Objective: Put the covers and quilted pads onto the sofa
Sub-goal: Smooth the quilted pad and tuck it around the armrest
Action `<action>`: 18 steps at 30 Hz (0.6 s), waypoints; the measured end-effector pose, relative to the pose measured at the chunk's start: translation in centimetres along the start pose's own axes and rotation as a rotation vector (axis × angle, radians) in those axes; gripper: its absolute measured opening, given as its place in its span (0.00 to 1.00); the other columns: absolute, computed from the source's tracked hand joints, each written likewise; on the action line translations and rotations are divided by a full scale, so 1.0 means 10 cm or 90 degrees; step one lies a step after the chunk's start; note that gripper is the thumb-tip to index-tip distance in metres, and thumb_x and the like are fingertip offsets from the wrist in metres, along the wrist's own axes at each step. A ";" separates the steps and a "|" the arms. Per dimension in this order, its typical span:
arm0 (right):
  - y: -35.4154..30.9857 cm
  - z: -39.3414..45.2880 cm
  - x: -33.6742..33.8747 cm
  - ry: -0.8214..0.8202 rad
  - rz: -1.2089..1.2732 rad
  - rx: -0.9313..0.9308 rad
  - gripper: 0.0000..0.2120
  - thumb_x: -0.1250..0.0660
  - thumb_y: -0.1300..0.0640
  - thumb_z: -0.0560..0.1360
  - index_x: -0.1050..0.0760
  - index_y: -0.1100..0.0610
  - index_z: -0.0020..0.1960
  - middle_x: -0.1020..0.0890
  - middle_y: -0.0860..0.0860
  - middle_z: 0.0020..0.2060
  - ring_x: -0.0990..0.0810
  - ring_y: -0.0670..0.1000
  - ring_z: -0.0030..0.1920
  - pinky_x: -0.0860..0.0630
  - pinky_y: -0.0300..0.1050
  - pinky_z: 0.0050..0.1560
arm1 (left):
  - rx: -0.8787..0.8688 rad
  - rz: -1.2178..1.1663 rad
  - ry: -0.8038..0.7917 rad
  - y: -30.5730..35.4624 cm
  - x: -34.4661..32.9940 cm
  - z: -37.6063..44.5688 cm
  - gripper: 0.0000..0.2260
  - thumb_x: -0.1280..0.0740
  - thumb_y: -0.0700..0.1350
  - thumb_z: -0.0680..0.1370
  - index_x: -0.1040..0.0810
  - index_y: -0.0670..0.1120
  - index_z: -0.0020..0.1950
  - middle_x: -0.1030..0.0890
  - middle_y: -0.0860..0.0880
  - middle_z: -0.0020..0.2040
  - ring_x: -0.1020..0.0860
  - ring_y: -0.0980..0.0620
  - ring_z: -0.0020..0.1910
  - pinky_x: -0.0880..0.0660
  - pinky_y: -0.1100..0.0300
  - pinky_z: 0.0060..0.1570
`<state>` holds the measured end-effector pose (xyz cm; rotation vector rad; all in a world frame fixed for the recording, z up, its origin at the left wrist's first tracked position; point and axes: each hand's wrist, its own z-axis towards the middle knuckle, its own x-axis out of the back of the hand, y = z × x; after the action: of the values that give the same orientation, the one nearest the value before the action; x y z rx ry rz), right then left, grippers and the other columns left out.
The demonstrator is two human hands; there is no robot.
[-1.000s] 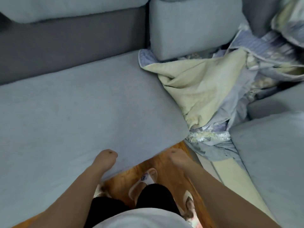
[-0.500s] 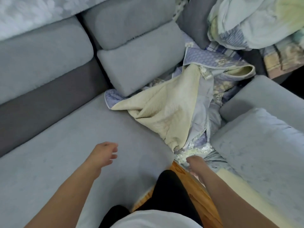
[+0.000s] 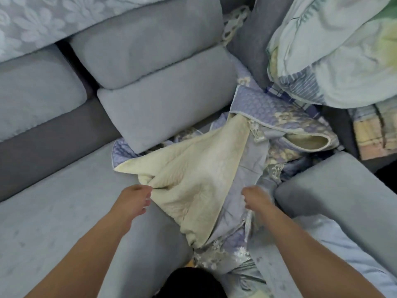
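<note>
Left hand [image 3: 134, 200]: over the near seat cushion [image 3: 53, 211], fingertips at the cream edge of the pad [image 3: 193, 186]; the fingers look curled round that edge, so I read it as a light pinch, though the contact is partly hidden
Right hand [image 3: 256, 200]: on the blue-grey cloth of the same heap, just right of the cream face; fingers bent down into the folds, whether they hold cloth I cannot tell
Pad: crumpled in the corner gap between the two seats, cream underside up, blue patterned side folded under and behind
Pad from the grips: it lies ahead of both hands and between them, the bulk running away toward the sofa corner
Long axis: roughly from the low tip near the floor, up and away to the folded blue roll [image 3: 285, 123] at the back
Nearer hand: both are at the heap; the left is on the cream edge, the right on the cloth beside it
Likely next move: a pull toward the person and leftward over the cushion, to spread it
Back cushions [image 3: 154, 82]: stacked behind the pad, the lower one touching it
Bedding [image 3: 335, 50]: piled far right, apart from the hands
</note>
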<state>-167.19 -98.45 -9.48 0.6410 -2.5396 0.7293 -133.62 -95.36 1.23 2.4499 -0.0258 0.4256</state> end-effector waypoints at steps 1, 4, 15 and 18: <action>-0.15 0.20 0.25 0.041 -0.083 0.048 0.09 0.42 0.64 0.80 0.23 0.64 0.54 0.21 0.59 0.52 0.22 0.58 0.61 0.25 0.51 0.62 | -0.002 0.004 0.008 0.07 -0.06 0.04 0.05 0.33 0.43 0.81 0.21 0.43 0.52 0.20 0.44 0.49 0.22 0.46 0.46 0.26 0.55 0.46; -0.48 0.63 0.89 0.177 -0.231 0.136 0.16 0.41 0.56 0.80 0.26 0.61 0.65 0.26 0.59 0.66 0.31 0.60 0.69 0.33 0.50 0.68 | 0.003 0.025 0.020 0.22 -0.22 0.16 0.05 0.33 0.43 0.81 0.20 0.44 0.53 0.21 0.44 0.50 0.22 0.46 0.47 0.27 0.52 0.50; -0.44 1.16 2.17 0.393 -0.561 0.053 0.20 0.41 0.54 0.80 0.26 0.64 0.67 0.29 0.63 0.68 0.30 0.64 0.68 0.31 0.56 0.65 | 0.041 0.060 -0.022 0.45 -0.59 0.15 0.11 0.28 0.47 0.73 0.19 0.46 0.54 0.19 0.45 0.53 0.20 0.45 0.51 0.25 0.49 0.56; -0.61 0.82 1.79 0.337 -0.270 0.228 0.13 0.40 0.54 0.80 0.21 0.60 0.54 0.18 0.61 0.50 0.20 0.61 0.50 0.23 0.53 0.51 | 0.047 0.015 -0.052 0.45 -0.71 -0.01 0.13 0.27 0.48 0.72 0.18 0.46 0.55 0.18 0.44 0.55 0.19 0.45 0.51 0.25 0.51 0.53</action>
<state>-180.51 -113.31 -4.45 0.9206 -1.7335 1.0377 -140.97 -99.49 1.85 2.5413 -0.0757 0.3416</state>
